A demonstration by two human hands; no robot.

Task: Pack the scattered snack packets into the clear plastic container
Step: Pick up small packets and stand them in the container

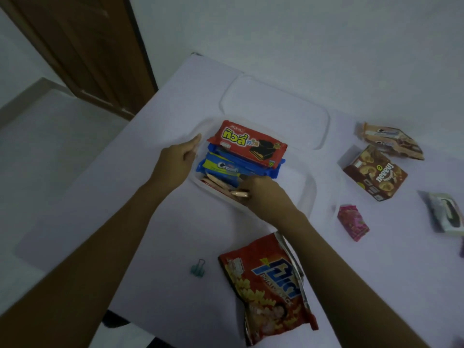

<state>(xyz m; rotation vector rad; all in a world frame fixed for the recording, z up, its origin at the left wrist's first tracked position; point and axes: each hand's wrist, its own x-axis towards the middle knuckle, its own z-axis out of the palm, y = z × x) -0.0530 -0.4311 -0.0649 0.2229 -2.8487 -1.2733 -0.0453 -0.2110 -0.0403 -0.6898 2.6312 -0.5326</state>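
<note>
Clear container (307,194) mid-table – red wafer pack (247,143) atop blue packs; left hand (175,162) on rim, right hand (266,194) pressing packet (239,194) inside.

Part-filled clear container (307,194), packets (266,285) scattered

Right hand (263,194): fingertips were buried among packets inside the clear container (307,194).
Grey packet (445,216): print blurred, unreadable.
Purple item (462,247): cut off at the picture's right edge.
</note>
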